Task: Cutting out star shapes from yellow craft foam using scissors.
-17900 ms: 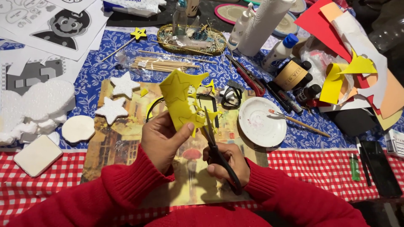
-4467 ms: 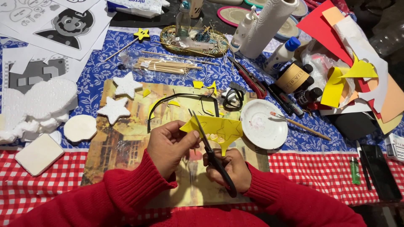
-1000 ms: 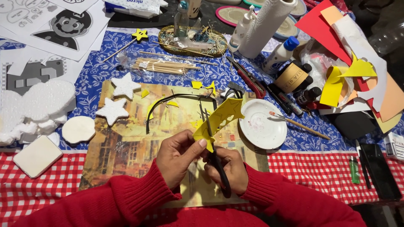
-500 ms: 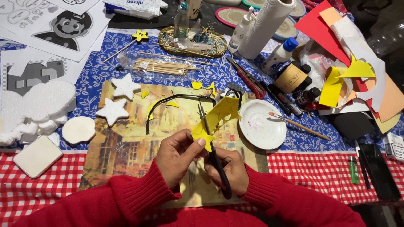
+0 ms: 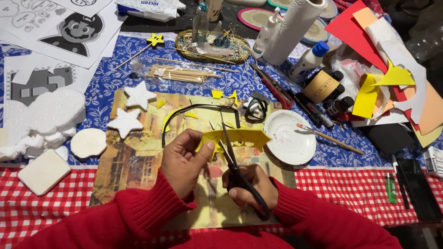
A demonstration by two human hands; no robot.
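My left hand pinches a yellow foam piece by its left end and holds it flat above the picture board. My right hand grips black scissors; their blades point away from me and cross the yellow piece near its middle. Both arms wear red sleeves. Small yellow offcuts lie on the board beyond the hands, beside a curved black strip.
Two white foam stars, a white disc and foam blocks lie left. A white dish with a brush, bottles, a paper roll, skewers and coloured sheets crowd the back and right.
The yellow piece has turned from tilted up to the right to lying level across the scissor blades. Over the longer span it has shrunk from a large star-like sheet.
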